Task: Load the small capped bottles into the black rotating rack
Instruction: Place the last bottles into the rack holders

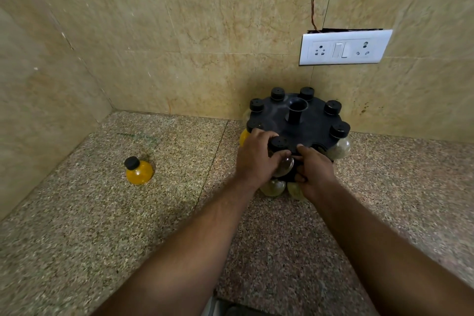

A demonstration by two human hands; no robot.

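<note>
Black plastic rack (pixel 295 120) sits at the back of the speckled stone bench (pixel 102 226), close to the tiled wall (pixel 205 33), just right of the corner. Capped bottles hang in its rim slots, black caps up, round bellies below; more bottles show on a lower tier under the hands. Left hand (pixel 256 156) grasps a clear round bottle (pixel 284 161) at the near rim, fingers wrapped over cap and neck. Right hand (pixel 315 169) is curled against the same bottle and the rack edge; whether it grips the bottle or only steadies the rack, cannot tell. Bottle looks about seated in its slot, not confirmed. One open notch shows in the rim just right of it. One yellow bottle (pixel 138 170) stands alone on the bench, well apart to the left, upright. Handling guess: bottles light, rigid, smooth and a bit slippery on the belly, could crack if dropped on stone; best hold is the cap or the narrow neck, sliding the neck into the slot sideways. Rack likely spins when pushed, so one hand should brace it. Room: wall is tight behind the rack, so load from the front; bench is open left and near. Socket plate (pixel 345 47) on wall above, out of the way.
</note>
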